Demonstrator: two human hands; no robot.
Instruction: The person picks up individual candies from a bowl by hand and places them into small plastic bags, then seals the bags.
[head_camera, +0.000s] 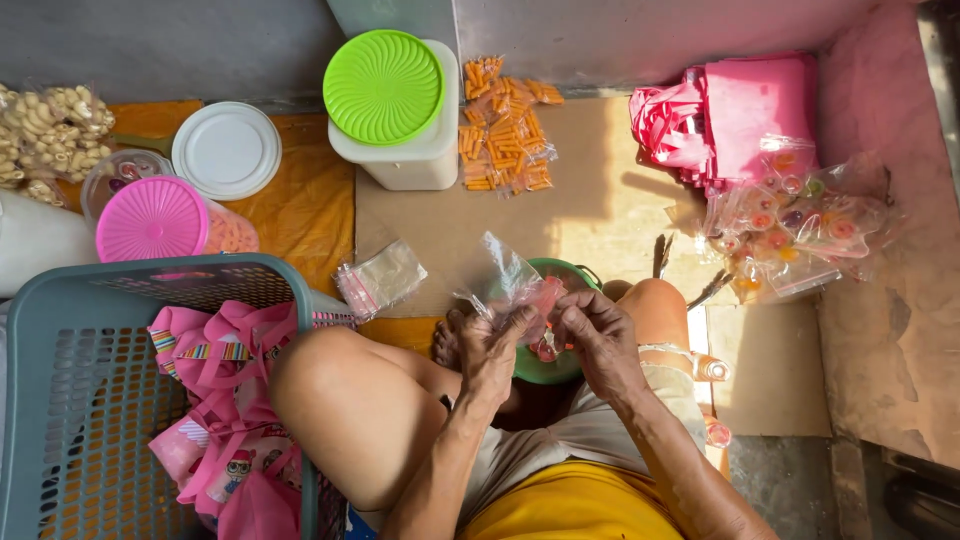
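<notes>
Holding one small clear plastic bag (512, 280) between both grips: left hand (490, 345) pinches its near edge, right hand (598, 335) clamps its other side, pink contents inside. Directly beneath the grips, a green bowl (560, 272). Left of them, a stack of empty clear bags (380, 280) and a grey basket (60, 400) of pink bags. Beyond, a green-lidded tub (385, 90).

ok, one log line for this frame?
left hand: holds small clear bag | right hand: at bag, pinching | green bowl: below hands | basket: person's left
</notes>
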